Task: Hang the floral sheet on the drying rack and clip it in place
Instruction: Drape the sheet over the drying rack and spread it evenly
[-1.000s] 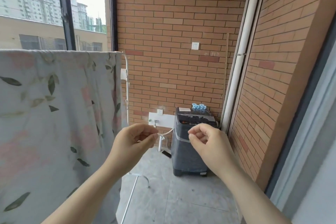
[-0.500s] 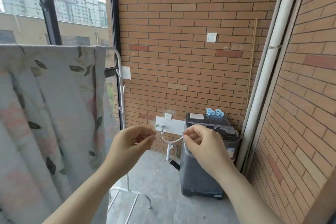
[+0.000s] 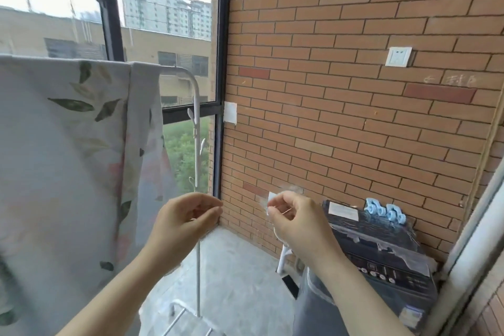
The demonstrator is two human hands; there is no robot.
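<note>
Left hand curls empty, right hand pinches (what, I cannot tell); grab the blue clips, pin floral sheet to drying rack.

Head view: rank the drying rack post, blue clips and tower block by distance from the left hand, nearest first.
1. Drying rack post, directly behind the left hand.
2. Blue clips, right, on the washing machine.
3. Tower block, outside the window.
</note>
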